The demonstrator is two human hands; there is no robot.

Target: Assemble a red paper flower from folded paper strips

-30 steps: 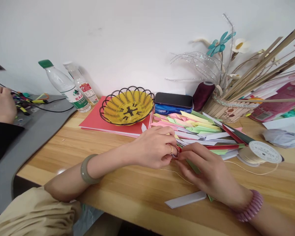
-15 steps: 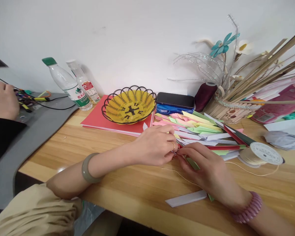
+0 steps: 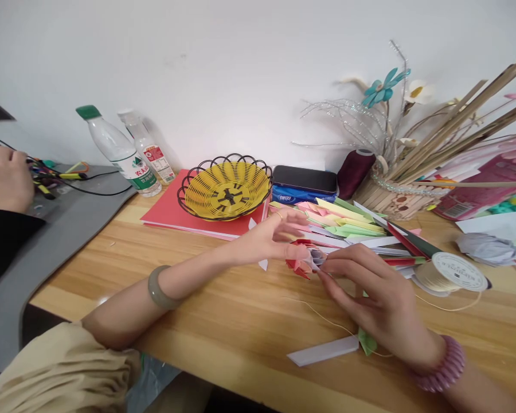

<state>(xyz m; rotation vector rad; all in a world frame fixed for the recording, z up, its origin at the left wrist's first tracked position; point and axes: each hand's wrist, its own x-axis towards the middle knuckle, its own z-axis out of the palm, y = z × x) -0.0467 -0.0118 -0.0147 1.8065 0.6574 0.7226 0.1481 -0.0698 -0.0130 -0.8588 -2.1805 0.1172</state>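
Head view: my right hand (image 3: 376, 292) pinches the red-and-white folded paper (image 3: 301, 270) over the counter (image 3: 223, 338), left of the thread spool (image 3: 453, 272); my left hand (image 3: 270, 238) is spread wide, its thumb at the paper, near the coloured paper strips (image 3: 352, 223).

A smartphone (image 3: 305, 179) rests on a blue plastic-wrapped pack (image 3: 286, 197). A green-capped water bottle (image 3: 133, 165) and a white-capped bottle (image 3: 156, 158) stand left of the yellow woven basket (image 3: 204, 189).

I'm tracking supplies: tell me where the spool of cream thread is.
In the head view, the spool of cream thread is on the right side, beside the right hand and just below-left of the crumpled paper.
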